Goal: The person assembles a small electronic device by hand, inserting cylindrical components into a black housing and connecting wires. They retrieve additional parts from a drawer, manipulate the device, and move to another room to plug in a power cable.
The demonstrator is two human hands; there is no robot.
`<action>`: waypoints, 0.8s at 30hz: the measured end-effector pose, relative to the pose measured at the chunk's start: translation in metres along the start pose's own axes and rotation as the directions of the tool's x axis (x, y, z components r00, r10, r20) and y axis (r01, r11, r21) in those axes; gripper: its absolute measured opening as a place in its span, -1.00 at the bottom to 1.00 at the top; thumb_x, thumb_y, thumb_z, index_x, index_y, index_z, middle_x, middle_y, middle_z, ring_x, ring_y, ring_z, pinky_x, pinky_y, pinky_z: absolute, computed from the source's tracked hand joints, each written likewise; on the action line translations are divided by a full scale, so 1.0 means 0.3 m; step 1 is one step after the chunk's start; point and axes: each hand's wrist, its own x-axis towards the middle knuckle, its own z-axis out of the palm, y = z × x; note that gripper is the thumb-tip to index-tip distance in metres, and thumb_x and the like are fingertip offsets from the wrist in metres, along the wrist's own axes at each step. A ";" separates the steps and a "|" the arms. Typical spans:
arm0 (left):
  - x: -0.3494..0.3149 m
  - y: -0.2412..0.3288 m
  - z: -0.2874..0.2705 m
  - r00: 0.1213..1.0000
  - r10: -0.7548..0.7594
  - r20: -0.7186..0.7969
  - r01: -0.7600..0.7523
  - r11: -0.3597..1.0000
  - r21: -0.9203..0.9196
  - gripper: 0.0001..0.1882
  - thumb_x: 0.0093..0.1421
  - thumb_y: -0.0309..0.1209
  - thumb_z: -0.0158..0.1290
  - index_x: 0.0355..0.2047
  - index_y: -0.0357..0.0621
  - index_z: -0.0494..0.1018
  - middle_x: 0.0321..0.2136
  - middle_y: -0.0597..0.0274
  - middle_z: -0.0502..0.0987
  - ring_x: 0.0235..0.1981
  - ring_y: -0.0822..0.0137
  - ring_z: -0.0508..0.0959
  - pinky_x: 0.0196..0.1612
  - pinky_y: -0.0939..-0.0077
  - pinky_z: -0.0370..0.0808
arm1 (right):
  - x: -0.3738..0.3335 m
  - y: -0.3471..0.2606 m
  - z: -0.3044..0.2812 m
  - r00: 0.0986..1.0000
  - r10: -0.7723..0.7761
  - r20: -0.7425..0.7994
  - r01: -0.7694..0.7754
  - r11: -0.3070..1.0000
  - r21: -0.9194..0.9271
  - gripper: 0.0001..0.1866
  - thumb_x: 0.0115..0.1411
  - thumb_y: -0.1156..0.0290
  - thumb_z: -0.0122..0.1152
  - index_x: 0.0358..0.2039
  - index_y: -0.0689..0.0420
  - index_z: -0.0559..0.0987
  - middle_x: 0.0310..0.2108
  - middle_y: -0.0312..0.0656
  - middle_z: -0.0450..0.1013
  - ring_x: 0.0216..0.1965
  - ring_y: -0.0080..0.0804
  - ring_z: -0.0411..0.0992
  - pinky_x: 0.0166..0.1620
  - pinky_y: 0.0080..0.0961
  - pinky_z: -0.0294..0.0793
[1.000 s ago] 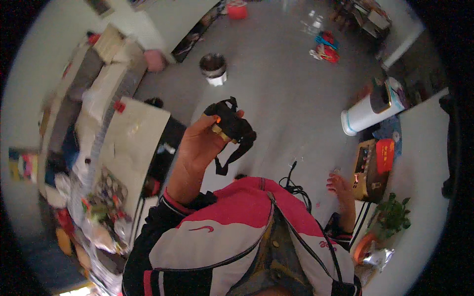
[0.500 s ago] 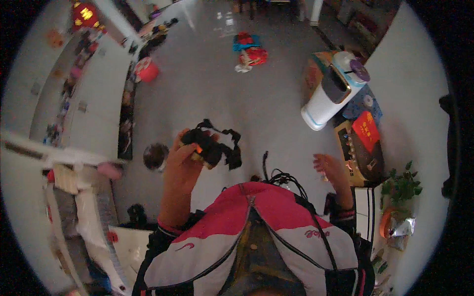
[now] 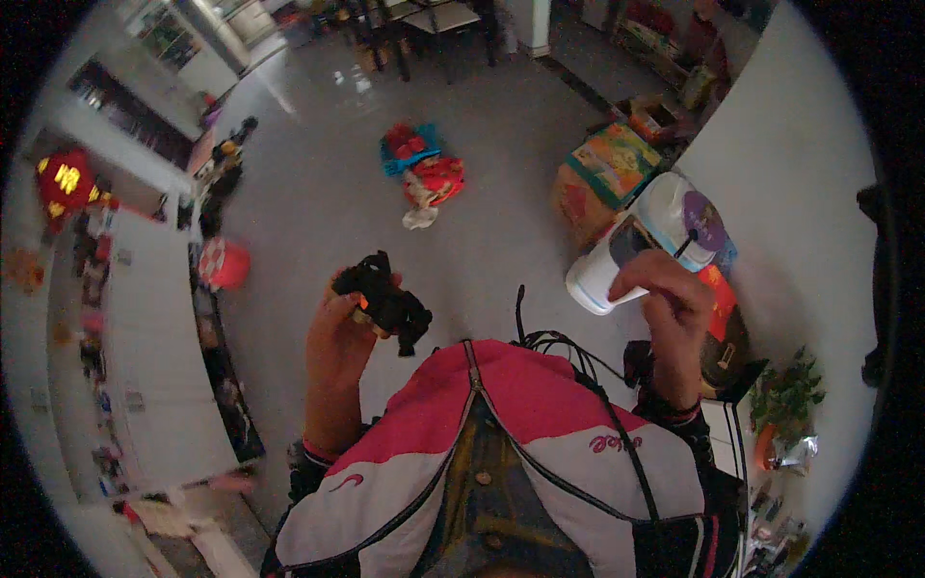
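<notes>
My left hand (image 3: 339,332) is closed around a bundle of black straps (image 3: 387,297), held up left of my jacket. A small orange spot and a pale yellowish part show on the bundle near my fingers; its exact kind I cannot make out. One strap end hangs down on the right side. My right hand (image 3: 674,306) is raised on the right, fingers loosely bent and apart from the thumb, with nothing seen in it. From this view it overlaps the lower part of a white upright appliance (image 3: 590,284); whether it touches it I cannot tell.
Red and blue cloth bundles (image 3: 432,178) lie on the grey floor ahead. A colourful carton (image 3: 617,164) stands behind the appliance. Black cables (image 3: 568,345) loop by my jacket. A potted plant (image 3: 785,390) is at right, a white cabinet (image 3: 159,347) and red-white ball-like object (image 3: 224,263) at left.
My view has shifted, so the room's things sit lower. My right hand has risen, its fingers now bent. The strap bundle stays in my left hand, its loose loop now gathered closer.
</notes>
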 end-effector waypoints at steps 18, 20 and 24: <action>1.957 0.048 0.451 0.962 -0.250 0.106 0.249 0.968 0.019 -0.62 0.11 -0.51 -0.04 -0.02 -0.22 0.31 -0.13 0.07 0.46 -0.09 0.13 0.48 -0.06 0.18 0.46 | 1.495 0.733 -0.502 0.765 -0.597 0.240 0.351 0.701 0.621 -0.82 0.12 0.42 0.14 -0.26 0.16 0.54 -0.31 -0.17 0.46 -0.27 -0.37 0.45 -0.24 -0.49 0.48; 2.120 0.063 0.508 0.963 -0.248 0.108 0.255 0.965 -0.062 -0.61 0.12 -0.51 -0.06 0.00 -0.22 0.30 -0.11 0.05 0.45 -0.06 0.09 0.47 -0.03 0.15 0.45 | 1.646 0.848 -0.581 0.768 -0.595 0.235 0.352 0.700 0.622 -0.82 0.12 0.43 0.15 -0.25 0.16 0.54 -0.31 -0.17 0.46 -0.27 -0.38 0.45 -0.23 -0.50 0.48; 2.521 -0.004 0.602 0.934 -0.210 0.289 0.212 0.977 0.023 -0.61 0.14 -0.49 -0.08 0.01 -0.21 0.27 -0.08 -0.01 0.43 0.02 0.04 0.43 0.03 0.10 0.42 | 1.916 1.122 -0.717 0.799 -0.553 0.235 0.340 0.739 0.582 -0.82 0.11 0.45 0.17 -0.24 0.16 0.55 -0.31 -0.18 0.47 -0.26 -0.40 0.46 -0.22 -0.52 0.47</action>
